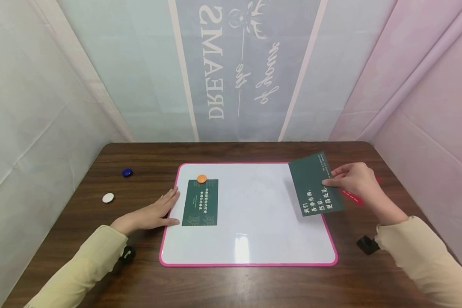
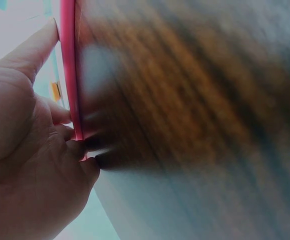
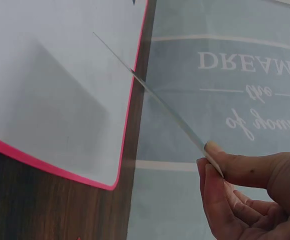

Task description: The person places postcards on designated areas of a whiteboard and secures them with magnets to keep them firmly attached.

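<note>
My right hand (image 1: 356,179) pinches a dark green card (image 1: 309,184) by its edge, thumb on the printed face. The card hangs tilted over the right edge of a pink-rimmed whiteboard (image 1: 254,239); in the right wrist view the card (image 3: 170,110) appears edge-on, its shadow falling on the board. My left hand (image 1: 150,214) rests at the board's left rim with straight fingers, seen also as the left hand (image 2: 30,135) against the pink rim in the left wrist view. Beside those fingers a second green card (image 1: 200,205) lies on the board, an orange round magnet (image 1: 202,179) at its top edge.
Left of the board, a blue round magnet (image 1: 127,172) and a white one (image 1: 108,197) lie on the dark wooden table (image 1: 231,284). A red card (image 1: 352,196) is partly hidden beneath my right hand. A printed curtain (image 1: 250,124) hangs behind the table.
</note>
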A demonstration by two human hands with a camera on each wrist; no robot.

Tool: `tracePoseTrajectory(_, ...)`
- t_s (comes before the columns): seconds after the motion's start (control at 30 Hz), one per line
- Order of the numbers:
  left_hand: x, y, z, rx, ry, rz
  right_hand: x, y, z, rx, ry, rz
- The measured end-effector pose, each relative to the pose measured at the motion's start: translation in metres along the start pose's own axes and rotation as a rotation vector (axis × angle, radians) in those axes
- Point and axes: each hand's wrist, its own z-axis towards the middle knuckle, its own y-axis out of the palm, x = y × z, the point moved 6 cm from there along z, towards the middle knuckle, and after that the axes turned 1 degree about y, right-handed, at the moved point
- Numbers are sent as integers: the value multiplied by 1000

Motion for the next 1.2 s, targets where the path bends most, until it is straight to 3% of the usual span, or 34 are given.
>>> tracePoseTrajectory(0.77,2,0,1,6,20,1,-24,38,-5,-115,-10,135)
tracePoseTrajectory(1.2,2,0,1,6,19,5,-29,66,1,-206,68,317)
